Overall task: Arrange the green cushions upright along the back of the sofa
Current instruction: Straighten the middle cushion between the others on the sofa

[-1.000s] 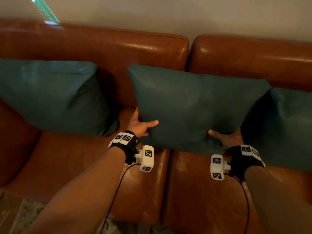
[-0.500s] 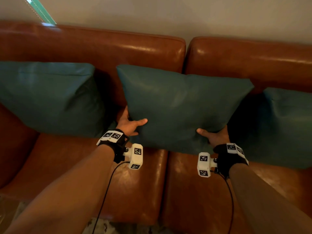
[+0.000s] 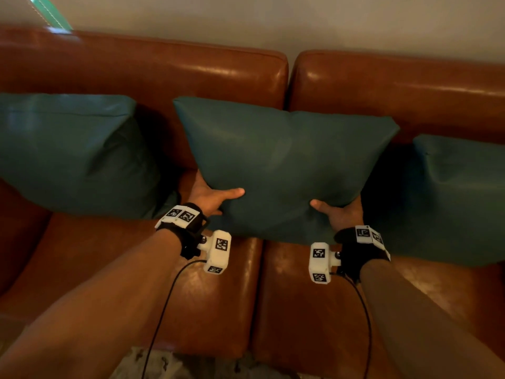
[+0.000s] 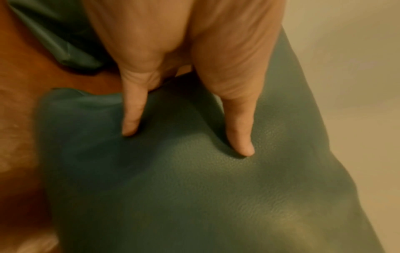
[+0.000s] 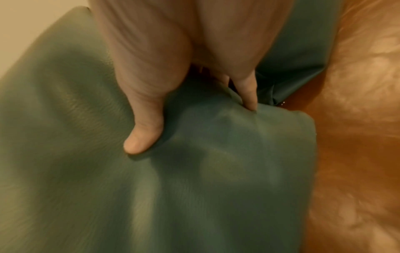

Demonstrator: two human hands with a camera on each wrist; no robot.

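We hold the middle cushion (image 3: pixel 281 165) by its lower corners, left hand (image 3: pixel 210 196) and right hand (image 3: pixel 340 214) each pinching it, against the sofa (image 3: pixel 169 75) back. Next we should seat it upright, then release.

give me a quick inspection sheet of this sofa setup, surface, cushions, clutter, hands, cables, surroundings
surface: brown leather sofa, two seat pads and two back pads, glossy.
job's things: three green cushions. left cushion and right cushion stand against the back. middle cushion is upright over the seam between the pads, held at its lower corners.
clutter: nothing seen.
hands: left hand grips the middle cushion's lower left corner, thumb on the front. right hand grips the lower right corner likewise.
cables: a black cable hangs from the left wrist camera, another from the right.
surroundings: pale wall behind the sofa; patterned floor below.
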